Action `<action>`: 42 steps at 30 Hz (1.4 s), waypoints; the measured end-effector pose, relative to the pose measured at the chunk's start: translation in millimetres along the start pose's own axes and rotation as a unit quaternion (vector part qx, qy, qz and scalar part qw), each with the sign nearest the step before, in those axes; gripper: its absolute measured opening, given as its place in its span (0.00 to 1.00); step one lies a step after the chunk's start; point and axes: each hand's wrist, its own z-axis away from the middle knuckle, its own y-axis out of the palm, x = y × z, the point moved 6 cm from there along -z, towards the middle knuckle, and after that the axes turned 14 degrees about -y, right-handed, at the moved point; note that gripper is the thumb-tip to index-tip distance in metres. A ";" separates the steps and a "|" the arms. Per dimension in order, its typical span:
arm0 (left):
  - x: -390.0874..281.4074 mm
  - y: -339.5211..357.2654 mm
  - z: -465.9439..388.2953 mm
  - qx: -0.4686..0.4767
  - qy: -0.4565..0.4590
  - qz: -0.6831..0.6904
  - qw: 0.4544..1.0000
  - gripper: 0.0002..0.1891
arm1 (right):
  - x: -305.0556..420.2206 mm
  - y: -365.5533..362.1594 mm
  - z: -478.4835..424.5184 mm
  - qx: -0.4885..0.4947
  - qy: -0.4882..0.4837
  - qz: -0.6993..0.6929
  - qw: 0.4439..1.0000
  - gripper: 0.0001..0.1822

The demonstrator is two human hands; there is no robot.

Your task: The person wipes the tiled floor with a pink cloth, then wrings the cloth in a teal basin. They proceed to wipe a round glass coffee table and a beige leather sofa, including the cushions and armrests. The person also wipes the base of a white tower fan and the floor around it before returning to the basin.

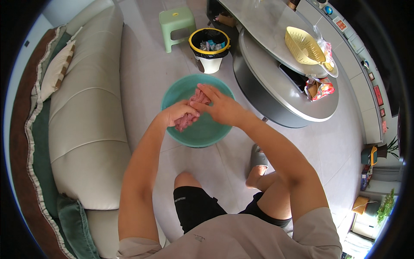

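A teal plastic basin (207,137) stands on the tiled floor in front of me, with what looks like water in it. Above it, a bunched pink cloth (185,122) runs slantwise between my two hands. My left hand (181,113) is closed around the lower part of the cloth, its thumb pointing right. My right hand (218,105) lies at the upper end, fingers over the cloth and slightly blurred; the thumb reaches to my left hand. The palm side of my right hand is hidden.
Beyond the basin stand a lined trash bin (212,64) with a yellow rim and a green plastic stool (176,19). A beige leather sofa (90,123) runs along the left. At the right, a round coffee table (258,68) bears a yellow basket (302,45) and an opened snack packet (320,89).
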 end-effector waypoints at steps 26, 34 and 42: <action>-15.2 -30.3 -7.2 -0.213 0.239 -0.181 0.930 0.11 | -22.8 -8.5 -8.5 0.025 0.151 -0.125 0.980 0.37; -45.4 26.7 29.8 -0.012 -0.020 -0.184 0.983 0.10 | -19.7 -5.5 -14.3 0.070 0.096 0.014 0.993 0.26; -33.7 27.2 0.4 -0.418 0.168 -0.639 0.623 0.11 | -20.4 72.7 21.5 0.201 0.442 -0.192 0.853 0.10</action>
